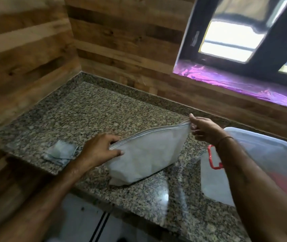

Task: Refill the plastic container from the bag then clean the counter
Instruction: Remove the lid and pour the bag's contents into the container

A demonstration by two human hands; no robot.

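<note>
A white zip bag (146,154) stands on the speckled granite counter (90,110), its sealed top edge slanting up to the right. My left hand (99,151) grips the lower left end of that top edge. My right hand (203,130) pinches the upper right corner. At the right a translucent plastic container (214,182) with a red latch (213,158) lies under my right forearm, and its clear lid (268,154) leans behind it.
A small folded cloth or plastic wrapper (60,151) lies on the counter left of my left hand. Wood-panelled walls (34,49) close the corner at left and back. A window with a purple-lit sill (235,82) sits back right. The counter's front edge drops to a white floor.
</note>
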